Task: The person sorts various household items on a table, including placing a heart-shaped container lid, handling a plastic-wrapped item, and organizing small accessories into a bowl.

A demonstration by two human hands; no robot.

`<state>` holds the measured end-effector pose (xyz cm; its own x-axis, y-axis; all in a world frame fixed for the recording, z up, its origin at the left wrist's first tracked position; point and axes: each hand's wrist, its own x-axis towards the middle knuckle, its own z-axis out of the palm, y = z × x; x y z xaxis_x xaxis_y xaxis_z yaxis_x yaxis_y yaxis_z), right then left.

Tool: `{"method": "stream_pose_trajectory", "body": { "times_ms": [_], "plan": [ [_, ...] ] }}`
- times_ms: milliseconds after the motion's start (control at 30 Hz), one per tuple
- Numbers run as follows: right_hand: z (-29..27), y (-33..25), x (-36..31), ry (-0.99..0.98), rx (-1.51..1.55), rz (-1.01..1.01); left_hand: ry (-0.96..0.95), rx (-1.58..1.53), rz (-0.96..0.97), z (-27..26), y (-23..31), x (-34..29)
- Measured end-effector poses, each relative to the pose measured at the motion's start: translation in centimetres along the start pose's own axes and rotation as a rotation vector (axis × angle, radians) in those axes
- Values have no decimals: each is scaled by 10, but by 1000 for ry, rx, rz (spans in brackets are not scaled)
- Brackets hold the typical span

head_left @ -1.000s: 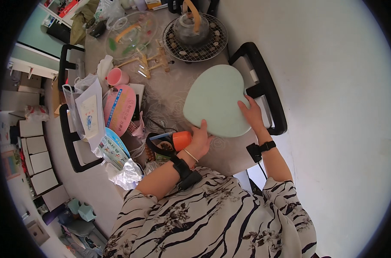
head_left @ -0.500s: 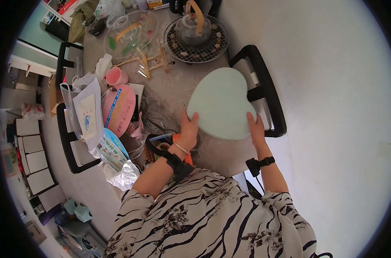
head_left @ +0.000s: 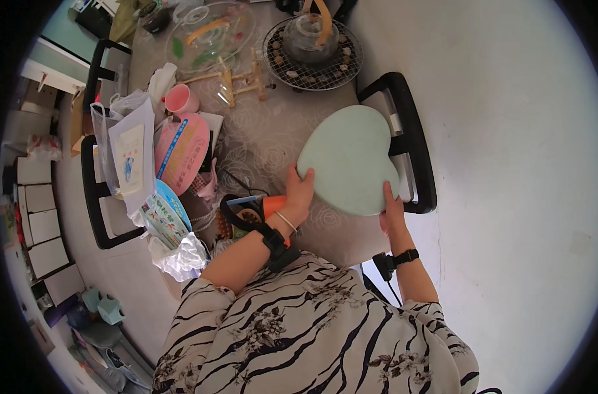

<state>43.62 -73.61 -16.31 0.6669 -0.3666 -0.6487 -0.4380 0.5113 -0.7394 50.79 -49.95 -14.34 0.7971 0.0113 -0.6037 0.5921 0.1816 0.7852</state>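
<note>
Between my two hands is a pale green heart-shaped box or lid (head_left: 348, 161), its smooth flat face turned up over the right part of the table. My left hand (head_left: 300, 194) grips its left edge, thumb on top and the other fingers partly hidden beneath. On the lower right edge my right hand (head_left: 392, 210) holds it the same way, thumb on the face. Whether it touches the tabletop I cannot tell. By my left wrist are an orange thing (head_left: 273, 205) and a cluttered heap.
A glass kettle (head_left: 310, 39) stands on a round wire grill (head_left: 315, 62) at the back. A pink cup (head_left: 182, 98), a pink fan-like card (head_left: 182, 152), papers (head_left: 133, 148) and crumpled foil (head_left: 181, 256) crowd the left. A black-framed chair (head_left: 417, 144) borders the table's right side.
The heart-shaped thing has shifted slightly right with both hands still holding it. My right thumb now lies along its edge. The whole view has tilted a little.
</note>
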Motion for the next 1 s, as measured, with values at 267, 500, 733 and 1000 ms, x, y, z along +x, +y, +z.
{"method": "stream_pose_trajectory", "body": {
  "times_ms": [267, 500, 733, 1000],
  "plan": [
    [-8, -1, 16, -107, -125, -76, 42, 50, 67, 5, -3, 3],
    [-4, 1, 16, -183, -49, -46, 100, 41, 159, 1, -12, -4],
    [-40, 55, -36, -151, -41, 105, -44, 187, 304, -77, 2, -67],
    [98, 86, -90, -543, -972, -395, 310, 551, 605, -205, 15, -106]
  ]
}}
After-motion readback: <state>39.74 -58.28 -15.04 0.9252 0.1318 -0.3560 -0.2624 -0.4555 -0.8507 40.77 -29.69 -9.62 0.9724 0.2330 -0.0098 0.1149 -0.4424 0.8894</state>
